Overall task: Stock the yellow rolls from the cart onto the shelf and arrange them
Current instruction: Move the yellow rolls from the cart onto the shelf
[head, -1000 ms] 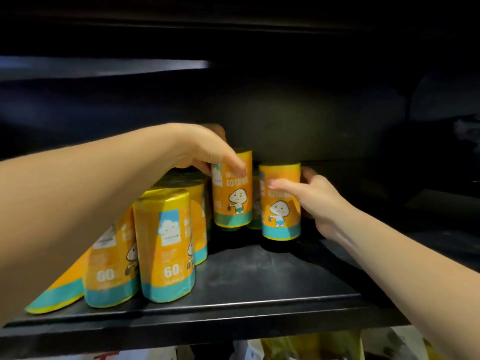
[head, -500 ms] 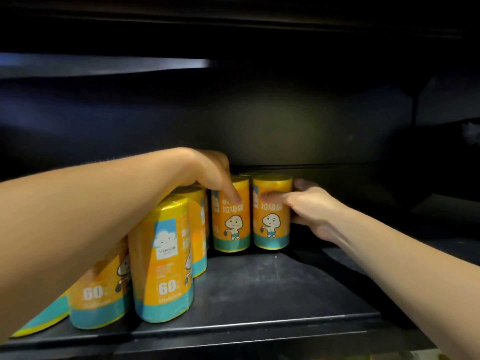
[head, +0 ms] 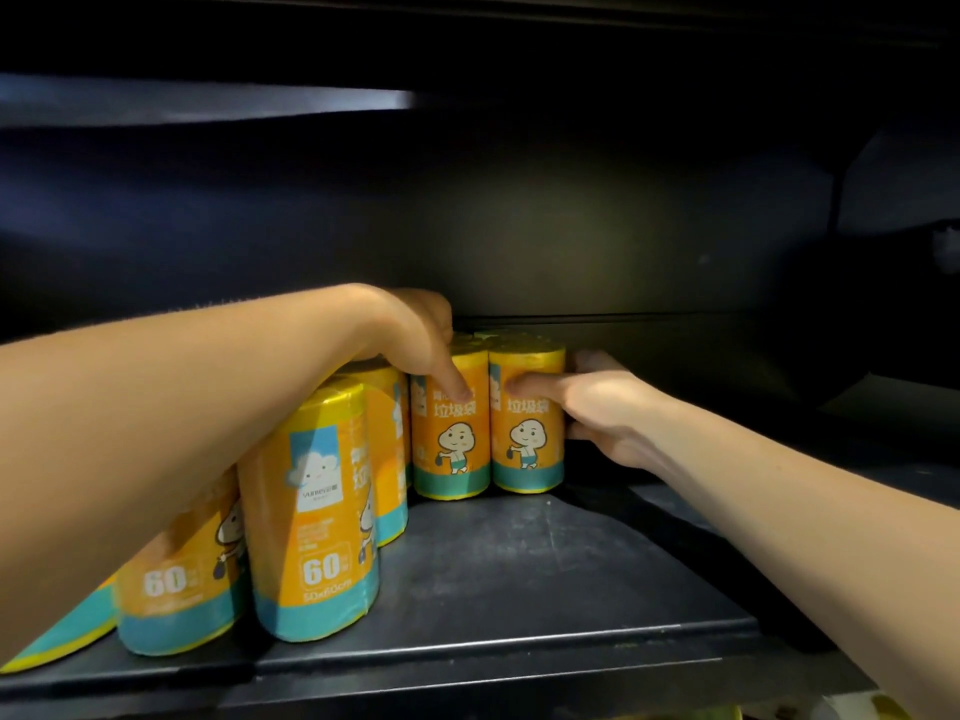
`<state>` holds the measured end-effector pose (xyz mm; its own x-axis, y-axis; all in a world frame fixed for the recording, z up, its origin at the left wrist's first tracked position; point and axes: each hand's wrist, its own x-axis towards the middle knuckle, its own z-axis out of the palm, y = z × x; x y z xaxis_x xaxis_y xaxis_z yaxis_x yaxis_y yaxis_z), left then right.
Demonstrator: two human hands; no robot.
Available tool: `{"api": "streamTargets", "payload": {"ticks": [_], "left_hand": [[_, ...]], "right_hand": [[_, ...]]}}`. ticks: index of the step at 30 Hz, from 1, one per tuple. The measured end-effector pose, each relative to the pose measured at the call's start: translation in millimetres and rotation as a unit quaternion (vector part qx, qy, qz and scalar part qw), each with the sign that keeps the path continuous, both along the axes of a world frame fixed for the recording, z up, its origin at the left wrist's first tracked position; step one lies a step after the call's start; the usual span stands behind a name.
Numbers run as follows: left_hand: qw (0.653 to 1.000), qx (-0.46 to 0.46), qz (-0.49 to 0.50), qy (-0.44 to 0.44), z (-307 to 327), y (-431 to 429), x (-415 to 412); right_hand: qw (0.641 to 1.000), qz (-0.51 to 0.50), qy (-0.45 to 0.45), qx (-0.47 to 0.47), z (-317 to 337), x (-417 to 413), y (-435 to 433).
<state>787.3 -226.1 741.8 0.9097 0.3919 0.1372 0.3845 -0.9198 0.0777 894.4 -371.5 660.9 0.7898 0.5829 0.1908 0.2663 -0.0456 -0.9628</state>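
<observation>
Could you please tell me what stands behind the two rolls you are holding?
Above the left roll and right roll, only the yellow top of a third roll shows. Its body, and anything beyond, is covered by them.

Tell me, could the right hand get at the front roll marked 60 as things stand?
Probably yes. The right hand grips the rightmost back roll, so it must let go first; bare shelf lies between it and the front roll, with nothing in the way.
</observation>
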Motion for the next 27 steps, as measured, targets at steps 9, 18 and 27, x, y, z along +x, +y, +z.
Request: {"api": "streamTargets", "payload": {"ticks": [9,18,27], "left_hand": [[0.997,0.049,-0.012,0.059,4,-1,0],[0.995,0.03,-0.014,0.096,16,-6,-17],[0.995,0.049,-0.056,-0.068,17,-21,-57]], "right_hand": [[0.999,-0.007,-0.024,-0.027,-8,3,2],[0.992,-0.04,-0.075,-0.09,-9,-12,-8],[0.98,-0.106,-0.152,-0.077,-11,-32,-34]]}}
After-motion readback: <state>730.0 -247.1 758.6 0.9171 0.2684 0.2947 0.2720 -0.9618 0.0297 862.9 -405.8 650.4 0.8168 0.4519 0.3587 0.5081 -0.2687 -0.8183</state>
